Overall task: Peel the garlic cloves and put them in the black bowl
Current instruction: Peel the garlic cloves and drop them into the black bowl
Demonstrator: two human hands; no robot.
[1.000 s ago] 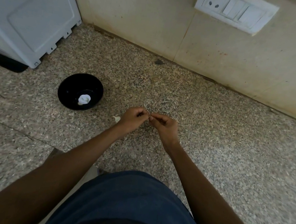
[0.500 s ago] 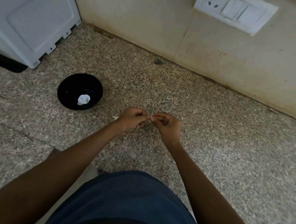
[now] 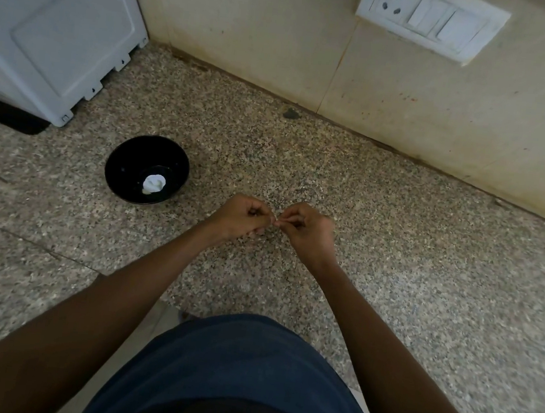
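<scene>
The black bowl (image 3: pixel 124 164) stands on the speckled granite counter, left of my hands, with white peeled garlic cloves (image 3: pixel 154 184) lying in its bottom. My left hand (image 3: pixel 241 216) and my right hand (image 3: pixel 307 228) meet fingertip to fingertip just above the counter. Both have curled fingers and pinch a small garlic clove (image 3: pixel 276 221) between them. The clove is almost wholly hidden by the fingers; only a pale sliver shows.
A white appliance (image 3: pixel 47 28) fills the back left corner, close behind the bowl. A tiled wall with a white switch plate (image 3: pixel 432 19) runs along the back. The counter's front edge lies near my body.
My two hands stay joined at the fingertips on the clove; they have shifted only slightly. The pale scrap seen left of my left hand a second ago is hidden now.
</scene>
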